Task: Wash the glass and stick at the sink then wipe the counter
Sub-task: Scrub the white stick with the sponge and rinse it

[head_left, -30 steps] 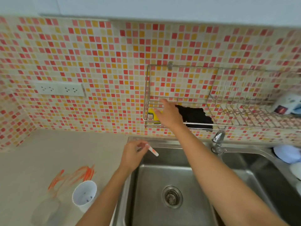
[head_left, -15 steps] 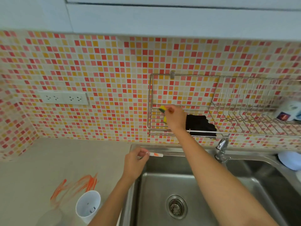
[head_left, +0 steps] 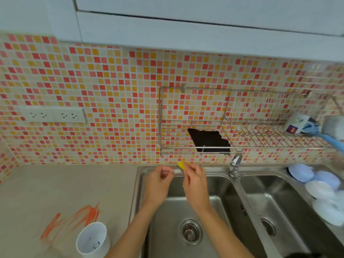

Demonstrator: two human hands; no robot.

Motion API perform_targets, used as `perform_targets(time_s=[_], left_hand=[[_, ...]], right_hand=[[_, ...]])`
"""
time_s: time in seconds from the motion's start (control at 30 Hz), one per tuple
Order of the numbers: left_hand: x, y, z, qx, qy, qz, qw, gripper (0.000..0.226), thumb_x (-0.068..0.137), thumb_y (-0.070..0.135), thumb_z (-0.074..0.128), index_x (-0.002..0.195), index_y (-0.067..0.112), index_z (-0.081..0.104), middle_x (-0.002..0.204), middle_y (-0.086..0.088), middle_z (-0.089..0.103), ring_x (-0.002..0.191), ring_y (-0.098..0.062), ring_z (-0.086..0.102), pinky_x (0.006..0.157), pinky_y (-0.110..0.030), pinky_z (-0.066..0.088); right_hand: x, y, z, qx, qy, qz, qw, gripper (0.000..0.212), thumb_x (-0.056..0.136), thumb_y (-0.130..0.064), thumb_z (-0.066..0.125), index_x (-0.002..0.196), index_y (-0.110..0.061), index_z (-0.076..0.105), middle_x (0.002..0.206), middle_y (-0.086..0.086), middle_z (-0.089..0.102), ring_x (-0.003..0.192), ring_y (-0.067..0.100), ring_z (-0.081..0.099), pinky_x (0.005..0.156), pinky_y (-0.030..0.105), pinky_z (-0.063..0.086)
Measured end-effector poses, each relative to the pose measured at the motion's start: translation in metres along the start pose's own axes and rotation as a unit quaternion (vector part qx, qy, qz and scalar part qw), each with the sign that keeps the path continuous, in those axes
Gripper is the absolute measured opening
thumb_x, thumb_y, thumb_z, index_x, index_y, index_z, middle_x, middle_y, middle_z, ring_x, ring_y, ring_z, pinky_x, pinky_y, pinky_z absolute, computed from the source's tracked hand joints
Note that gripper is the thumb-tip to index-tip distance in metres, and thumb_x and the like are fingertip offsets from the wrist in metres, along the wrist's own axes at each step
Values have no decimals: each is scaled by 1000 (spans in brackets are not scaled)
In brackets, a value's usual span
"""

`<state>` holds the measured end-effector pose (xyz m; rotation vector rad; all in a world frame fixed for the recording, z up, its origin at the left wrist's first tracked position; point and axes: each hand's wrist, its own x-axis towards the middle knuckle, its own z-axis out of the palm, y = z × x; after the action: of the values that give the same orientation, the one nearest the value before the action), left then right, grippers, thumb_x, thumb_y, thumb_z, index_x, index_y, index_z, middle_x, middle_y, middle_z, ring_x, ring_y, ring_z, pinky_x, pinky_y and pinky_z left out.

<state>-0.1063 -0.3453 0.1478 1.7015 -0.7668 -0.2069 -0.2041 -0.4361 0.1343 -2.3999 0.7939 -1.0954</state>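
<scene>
Early stage, we judge: our left hand [head_left: 158, 180] pinches the thin white stick [head_left: 176, 171] over the steel sink [head_left: 188, 211], right hand [head_left: 195, 180] grips a yellow sponge [head_left: 181, 165] against it; white plastic glass [head_left: 92, 239] unwashed, orange-smeared beige counter [head_left: 55, 192] unwiped.

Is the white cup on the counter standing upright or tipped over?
Upright. The white cup stands on its base on the counter beside the orange smears, its open mouth facing up; the inside looks nearly empty.
</scene>
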Motion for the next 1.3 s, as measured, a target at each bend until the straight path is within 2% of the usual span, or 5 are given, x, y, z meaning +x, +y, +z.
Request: perform_targets(time_s=[0.23, 0.37, 0.83, 1.07, 1.3], left_hand=[[-3, -5, 20, 8, -2, -49, 999, 4, 87, 17, 66, 87, 20, 68, 80, 7, 72, 78, -5, 68, 78, -26, 56], [-1, -6, 31, 25, 2, -49, 998, 3, 87, 16, 66, 88, 17, 68, 80, 6, 71, 78, -7, 67, 79, -27, 56], [9, -28, 63, 25, 11, -72, 997, 4, 86, 15, 67, 86, 13, 70, 76, 3, 73, 73, -11, 70, 79, -41, 58], [5, -43, 62, 13, 7, -148, 989, 13, 89, 23, 65, 81, 14, 70, 71, 4, 73, 73, -10, 69, 84, -41, 55], [4, -43, 51, 115, -97, -15, 989, 22, 84, 11, 70, 105, 15, 66, 87, 4, 66, 81, -12, 64, 80, -31, 55]], right_hand=[[-13, 12, -4, 12, -47, -8, 999, 39, 92, -14, 58, 130, -20, 57, 108, -4, 56, 99, 8, 44, 94, 15, 35], [-4, 34, -1, 20, -42, 80, 996, 35, 93, -13, 56, 127, -21, 59, 104, -1, 57, 99, 13, 49, 93, 31, 46], [-2, 63, 6, 55, -80, 8, 995, 41, 86, -8, 64, 126, -18, 61, 114, -2, 59, 105, 14, 49, 94, 12, 31], [3, 90, 24, -18, -164, -26, 986, 41, 70, -11, 78, 108, -23, 67, 105, -8, 71, 91, 22, 58, 83, 23, 41], [35, 101, 5, -51, -276, -99, 955, 29, 85, -17, 66, 114, -24, 66, 104, -4, 70, 97, 20, 49, 78, 28, 41]])
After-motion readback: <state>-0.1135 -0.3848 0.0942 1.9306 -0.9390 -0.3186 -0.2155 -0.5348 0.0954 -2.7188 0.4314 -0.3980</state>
